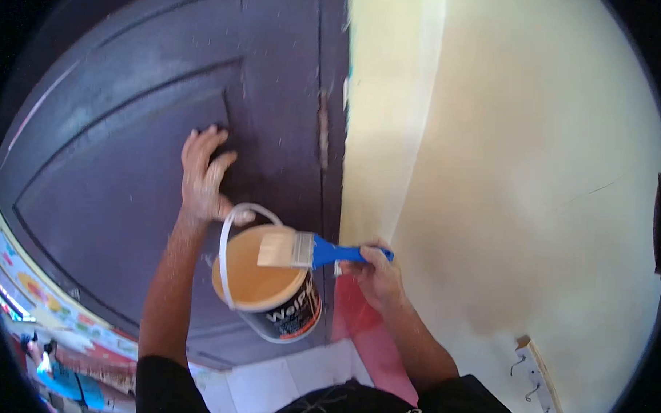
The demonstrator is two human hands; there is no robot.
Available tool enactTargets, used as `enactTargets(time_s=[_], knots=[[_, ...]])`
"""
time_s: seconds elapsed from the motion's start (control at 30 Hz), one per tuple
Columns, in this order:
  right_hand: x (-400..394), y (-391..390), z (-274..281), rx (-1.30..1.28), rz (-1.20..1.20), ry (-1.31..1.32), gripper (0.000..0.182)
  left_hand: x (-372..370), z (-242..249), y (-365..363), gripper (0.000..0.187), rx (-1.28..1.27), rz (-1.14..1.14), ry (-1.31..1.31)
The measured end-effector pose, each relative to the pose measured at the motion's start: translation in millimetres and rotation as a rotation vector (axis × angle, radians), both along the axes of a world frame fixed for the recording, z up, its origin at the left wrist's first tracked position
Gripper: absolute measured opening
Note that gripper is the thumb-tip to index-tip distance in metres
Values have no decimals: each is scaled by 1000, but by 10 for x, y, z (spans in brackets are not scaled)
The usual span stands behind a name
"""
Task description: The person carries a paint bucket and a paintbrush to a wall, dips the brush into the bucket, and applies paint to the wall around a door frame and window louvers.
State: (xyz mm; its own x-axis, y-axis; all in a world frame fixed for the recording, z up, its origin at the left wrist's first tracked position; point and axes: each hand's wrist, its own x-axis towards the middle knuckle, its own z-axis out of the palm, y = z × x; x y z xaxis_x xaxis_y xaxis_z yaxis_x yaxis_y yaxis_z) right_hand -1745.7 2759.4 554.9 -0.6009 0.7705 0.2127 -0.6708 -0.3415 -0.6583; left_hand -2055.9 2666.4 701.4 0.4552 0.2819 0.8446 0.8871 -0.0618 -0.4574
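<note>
A black shirt [323, 404] fills the bottom edge, nearest the camera, and the person's two bare arms reach out from it. The right hand [379, 277] grips a paintbrush [336, 253], its fingers closed around the far end of the blue handle. The brush lies almost level, pointing left away from those fingers, so that its pale, paint-coated bristles [276, 250] sit above the mouth of a bucket [294, 314]. Peach-coloured paint [258, 285] coats the bucket's inside; how full it is cannot be told. The bucket is slightly tilted, its dark label facing the camera.

The left hand [203, 174] is up and to the left of the bucket, in front of a dark purple door [129, 134]. Its fingers are spread and a little bent, closed on nothing; whether they touch the door cannot be told. The thumb points toward the bucket, within the loop of the white bail [224, 257], though exactly how the bucket hangs there is unclear. Pale specks mark the left forearm.

To the right of the door stands a cream wall [535, 170], red [363, 317] lower down. A rack with hooks [541, 385] is at lower right, and light floor tiles [262, 388] show below the bucket.
</note>
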Motion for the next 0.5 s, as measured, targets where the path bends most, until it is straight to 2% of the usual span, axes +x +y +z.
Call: enactTargets(time_s=[0.2,0.3,0.37,0.5], knots=[[403,325,440,-36,-90,228,14,25,-19,-3,97,3,-37,-65],[569,569,944,-56,-273,406,15,-1,-19,-18,99,-19,-15,-61],[648,698,1408,114,-364,444,13,23,-25,-12,100,-26,-8,-81],[686,853,2282,439,-616,466,30,15,-30,-5,98,-6,-34,-76]])
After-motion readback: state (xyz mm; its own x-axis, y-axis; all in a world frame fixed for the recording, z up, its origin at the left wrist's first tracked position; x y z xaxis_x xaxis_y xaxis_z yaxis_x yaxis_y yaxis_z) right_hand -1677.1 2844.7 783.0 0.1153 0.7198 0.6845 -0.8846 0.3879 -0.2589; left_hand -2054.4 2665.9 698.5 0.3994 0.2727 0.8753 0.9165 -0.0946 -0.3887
